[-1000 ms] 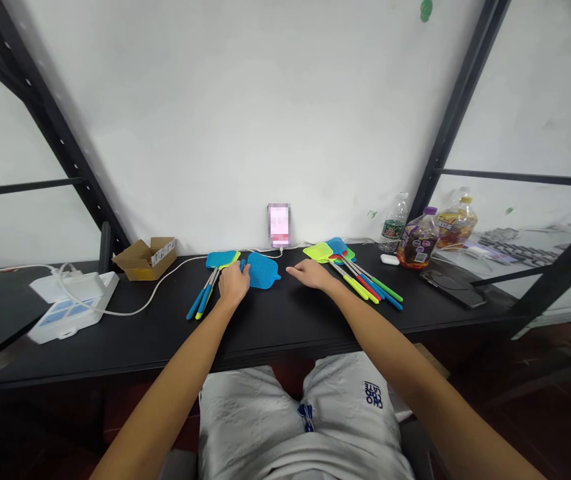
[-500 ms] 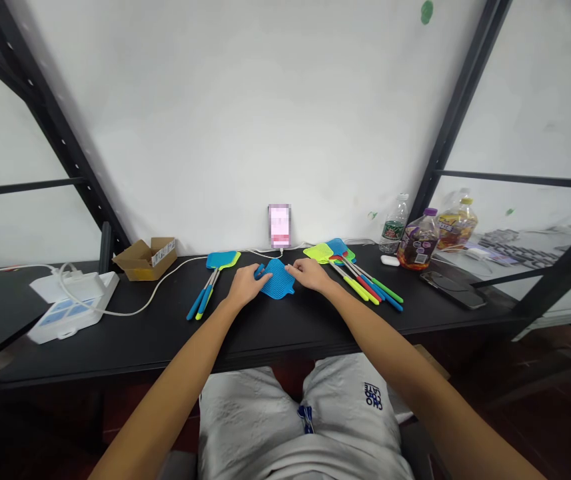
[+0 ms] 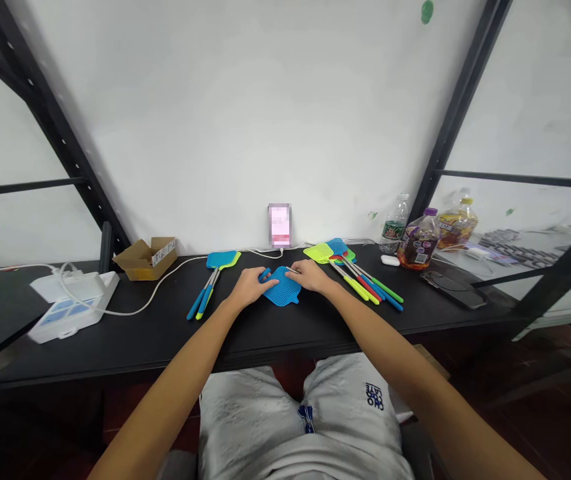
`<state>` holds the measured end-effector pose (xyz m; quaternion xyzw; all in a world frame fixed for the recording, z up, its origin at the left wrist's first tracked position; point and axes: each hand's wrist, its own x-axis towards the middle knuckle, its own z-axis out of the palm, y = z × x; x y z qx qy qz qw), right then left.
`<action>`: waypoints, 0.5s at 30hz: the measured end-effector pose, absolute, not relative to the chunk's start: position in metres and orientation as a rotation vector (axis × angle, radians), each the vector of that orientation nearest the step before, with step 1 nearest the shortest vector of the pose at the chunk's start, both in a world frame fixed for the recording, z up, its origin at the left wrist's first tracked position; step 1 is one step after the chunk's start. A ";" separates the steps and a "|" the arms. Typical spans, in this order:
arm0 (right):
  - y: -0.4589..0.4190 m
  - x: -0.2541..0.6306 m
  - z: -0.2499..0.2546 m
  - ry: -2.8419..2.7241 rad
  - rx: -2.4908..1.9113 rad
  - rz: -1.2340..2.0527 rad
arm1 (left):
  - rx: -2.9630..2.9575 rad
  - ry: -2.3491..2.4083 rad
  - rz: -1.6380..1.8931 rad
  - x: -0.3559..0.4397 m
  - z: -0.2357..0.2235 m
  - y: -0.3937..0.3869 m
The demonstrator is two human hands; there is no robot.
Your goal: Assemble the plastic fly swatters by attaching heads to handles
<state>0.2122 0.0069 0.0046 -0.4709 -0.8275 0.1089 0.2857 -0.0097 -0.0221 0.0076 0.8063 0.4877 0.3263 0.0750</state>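
Clasping a bright blue, perforated plastic fly swatter (image 3: pixel 284 293) over the middle of the black table (image 3: pixel 285 338), the left hand (image 3: pixel 251 287) has its grip closed, thumb on the mesh and fingers about a rounded blue end (image 3: pixel 264 275). The right hand's (image 3: pixel 310 275) grip is pinched together on a thin silver metal rod (image 3: pixel 292 270) at the swatter's far side. Nearer the person, a broad strip of tabletop reaches the straight front edge. Some tabletop separates the left hand from blue and lime-green swatters (image 3: pixel 222 260); room is tighter rightward, where the forearm passes just beside a fanned, multicoloured swatter bundle (image 3: pixel 336 248). At the wall edge stands an upright phone (image 3: pixel 280 227), its screen blurred. Farther right, a clear plastic bottle (image 3: pixel 394 228) wears a green label with lettering too small to read; a purple-capped amber drink bottle (image 3: pixel 419 241) shows a white barcode patch.
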 end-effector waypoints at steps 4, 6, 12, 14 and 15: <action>0.006 0.213 0.005 -2.207 -1.278 0.261 | 2.397 1.478 0.991 -0.011 0.005 -0.020; 0.005 0.213 0.005 -2.200 -1.276 0.250 | 2.390 1.486 0.981 -0.011 0.004 -0.019; 0.004 0.212 0.007 -2.176 -1.300 0.247 | 2.391 1.521 1.016 -0.013 0.003 -0.017; 0.004 0.212 0.006 -2.181 -1.305 0.241 | 2.387 1.555 1.047 -0.013 0.003 -0.015; 0.004 0.212 0.006 -2.182 -1.310 0.241 | 2.383 1.578 1.057 -0.014 0.003 -0.014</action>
